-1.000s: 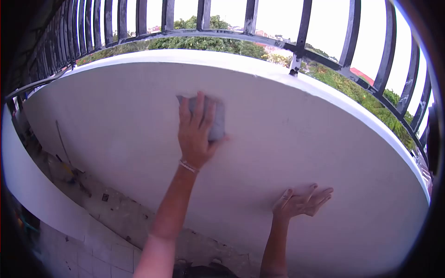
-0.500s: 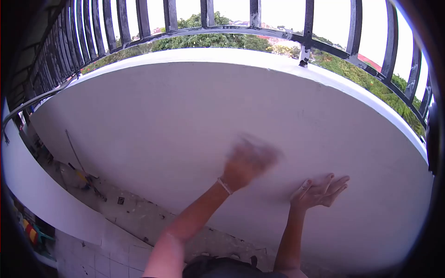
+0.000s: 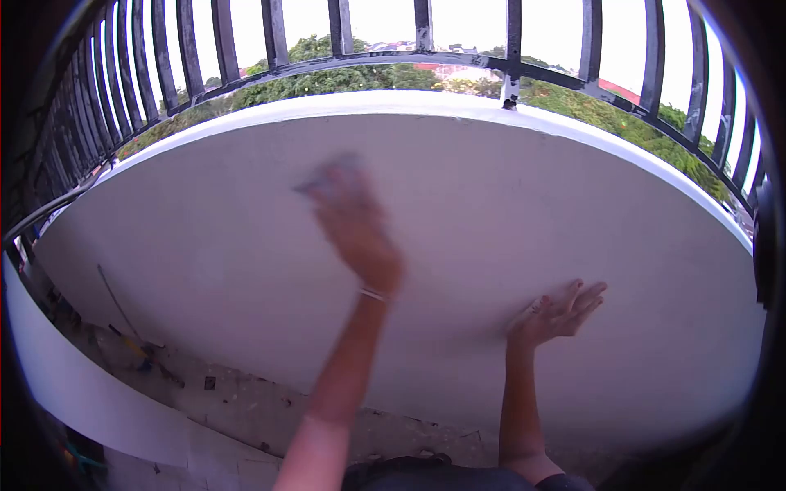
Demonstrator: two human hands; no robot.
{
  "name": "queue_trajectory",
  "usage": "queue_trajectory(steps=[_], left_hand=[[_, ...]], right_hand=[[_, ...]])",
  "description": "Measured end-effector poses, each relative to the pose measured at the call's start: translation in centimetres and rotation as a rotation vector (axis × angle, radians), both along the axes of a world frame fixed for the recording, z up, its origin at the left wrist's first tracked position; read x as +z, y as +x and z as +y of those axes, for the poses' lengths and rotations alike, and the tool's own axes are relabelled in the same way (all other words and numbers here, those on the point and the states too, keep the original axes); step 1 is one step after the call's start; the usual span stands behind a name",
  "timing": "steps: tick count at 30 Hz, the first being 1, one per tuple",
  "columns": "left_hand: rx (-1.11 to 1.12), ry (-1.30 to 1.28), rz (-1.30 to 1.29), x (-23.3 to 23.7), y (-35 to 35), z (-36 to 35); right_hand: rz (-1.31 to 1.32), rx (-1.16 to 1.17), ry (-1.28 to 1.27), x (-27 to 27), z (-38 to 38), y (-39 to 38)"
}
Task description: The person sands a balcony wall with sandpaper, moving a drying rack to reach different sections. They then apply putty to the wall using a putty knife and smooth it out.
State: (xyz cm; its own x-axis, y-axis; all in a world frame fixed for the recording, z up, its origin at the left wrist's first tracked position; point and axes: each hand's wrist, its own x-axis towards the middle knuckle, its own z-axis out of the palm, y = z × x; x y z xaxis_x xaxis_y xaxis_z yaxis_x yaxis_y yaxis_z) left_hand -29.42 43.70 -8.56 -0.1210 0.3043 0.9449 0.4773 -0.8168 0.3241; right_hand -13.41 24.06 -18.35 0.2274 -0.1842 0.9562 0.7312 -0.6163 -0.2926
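Observation:
A low, smooth grey wall curves across the view. High on it, left of the middle, my left hand presses against the surface, smeared by motion. Beneath its fingers shows a thin grey piece with a dark pointed edge, too blurred to name for certain. A pale bracelet circles that wrist. Lower and to the right, my right hand rests on the wall, fingers stretched out and whitish with dust, holding nothing.
A dark metal railing stands above the wall's white top ledge, with trees beyond. At lower left, a long thin stick leans on the wall near a yellow-handled tool. The floor is dusty and stained.
My left hand has swept up and to the left across the wall with the grey piece. My right hand stays spread on the wall. The view has shifted slightly.

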Motion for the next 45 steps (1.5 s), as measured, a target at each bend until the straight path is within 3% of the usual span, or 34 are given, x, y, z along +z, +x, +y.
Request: queue_trajectory(steps=[3,6,9,11,15,19,22,25,26,29,33,35,37,39,42,45], left_hand=[[-0.158,0.202,0.399,-6.7,3.6,-5.7],[-0.395,0.350,0.706,-10.5,0.1,-2.5],[-0.112,0.279,0.647,-12.4,-8.5,6.3],[0.109,0.154,0.425,-9.9,-12.7,9.5],[0.267,0.062,-0.217,-1.3,-8.1,10.8],[-0.040,0.157,-0.016,3.0,-0.5,0.0],[-0.114,0.275,0.438,-3.5,1.6,-4.2],[-0.280,0.224,0.694,-11.9,-2.1,0.2],[-0.213,0.197,0.717,-13.9,-4.8,2.4],[0.064,0.174,0.578,-15.1,-11.1,7.5],[0.049,0.001,0.001,-5.3,-6.3,5.6],[0.093,-0.011,-0.164,-1.5,-1.4,3.0],[0.107,-0.051,0.044,0.4,2.6,-2.6],[0.022,0.126,0.290,-0.8,5.6,-7.5],[-0.200,0.289,0.472,-5.6,6.2,-8.7],[-0.343,0.491,0.797,-11.3,2.9,-5.1]], right_hand=[[0.083,0.025,0.077,0.8,1.3,-2.0],[0.034,0.009,-0.009,0.3,0.3,-1.2],[0.001,0.001,-0.114,-1.2,-1.3,0.2],[0.019,-0.008,-0.091,-1.3,-1.0,0.2],[0.033,0.016,0.017,-2.3,1.5,-0.7],[0.040,0.109,-0.182,-6.1,4.5,-3.8],[-0.039,0.087,-0.450,-11.8,4.4,-3.5],[-0.130,0.006,-0.539,-13.2,0.8,-0.9],[-0.142,-0.026,-0.529,-13.3,-1.1,0.4],[0.069,0.013,-0.090,-7.8,-5.4,3.0],[0.226,-0.041,0.317,0.3,-3.8,3.4],[0.133,0.094,0.161,2.2,-1.5,1.4],[0.170,0.086,-0.128,1.4,1.4,-1.6],[0.009,0.125,-0.455,-3.4,2.9,-2.5],[-0.044,0.122,-0.643,-10.0,1.7,-2.8],[0.172,0.253,-0.764,-15.5,-3.1,-1.7]])
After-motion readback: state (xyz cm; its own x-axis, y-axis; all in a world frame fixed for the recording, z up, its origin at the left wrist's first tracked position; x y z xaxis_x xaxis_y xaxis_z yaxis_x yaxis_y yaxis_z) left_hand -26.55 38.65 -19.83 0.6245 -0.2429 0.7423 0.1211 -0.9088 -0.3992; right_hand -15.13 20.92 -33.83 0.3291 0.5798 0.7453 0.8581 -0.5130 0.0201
